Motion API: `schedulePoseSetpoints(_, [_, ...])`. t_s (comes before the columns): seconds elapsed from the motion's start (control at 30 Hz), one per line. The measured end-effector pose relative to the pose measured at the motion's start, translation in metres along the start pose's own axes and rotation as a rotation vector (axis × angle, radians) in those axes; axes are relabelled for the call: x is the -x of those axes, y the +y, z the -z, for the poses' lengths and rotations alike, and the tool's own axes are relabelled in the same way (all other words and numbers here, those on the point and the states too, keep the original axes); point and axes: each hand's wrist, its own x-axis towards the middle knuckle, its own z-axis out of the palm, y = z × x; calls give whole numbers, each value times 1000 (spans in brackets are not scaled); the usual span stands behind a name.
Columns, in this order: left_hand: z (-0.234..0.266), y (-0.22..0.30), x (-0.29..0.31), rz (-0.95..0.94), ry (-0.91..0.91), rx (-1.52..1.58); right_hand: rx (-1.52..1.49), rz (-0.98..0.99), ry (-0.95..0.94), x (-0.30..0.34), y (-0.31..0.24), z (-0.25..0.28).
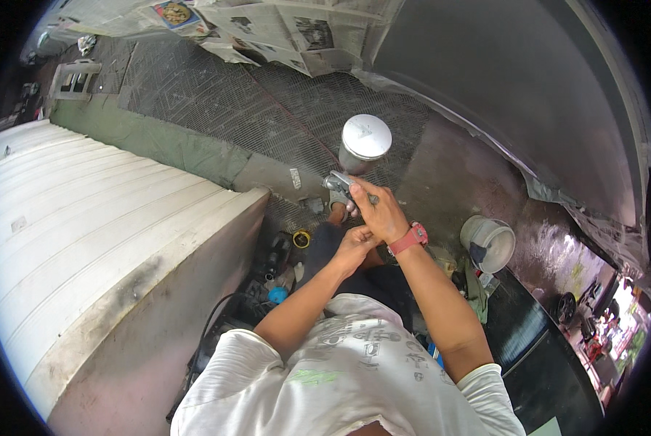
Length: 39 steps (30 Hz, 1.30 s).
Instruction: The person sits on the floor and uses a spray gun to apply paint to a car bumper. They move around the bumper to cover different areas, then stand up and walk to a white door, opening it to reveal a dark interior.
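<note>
My right hand, with a red watch on its wrist, is closed around a metal spray gun. A grey cup with a round white lid rises from the gun and appears joined to it. My left hand is closed just below the right palm, its fingertips pressed together near the lower end of the gun's handle. What those fingers grip is hidden. Below the gun, part of my foot shows on the floor.
A white ribbed panel stands at left. A large grey panel, edged with newspaper and plastic film, fills the upper right. A white bucket is at right. A yellow tape roll and dark tools lie left of my legs.
</note>
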Motion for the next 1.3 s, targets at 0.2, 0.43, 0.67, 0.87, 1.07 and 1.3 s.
schedulePoseSetpoints(0.2, [-1,-5,1,-60,72,71,155,113,-53,-9,-1,-6])
schedulePoseSetpoints(0.43, [-10,1,4,-61,101,113,52,94,-83,-7,2,-6])
schedulePoseSetpoints(0.67, [-7,1,7,-65,105,101,118,36,-55,-6,-2,-11])
schedulePoseSetpoints(0.87, [-6,1,8,-23,115,38,176,25,39,-5,20,-16])
schedulePoseSetpoints(1.07, [16,-33,3,-1,147,-56,84,-182,1,2,9,-8])
schedulePoseSetpoints(1.3, [7,-27,-1,97,106,-105,88,136,133,21,40,10])
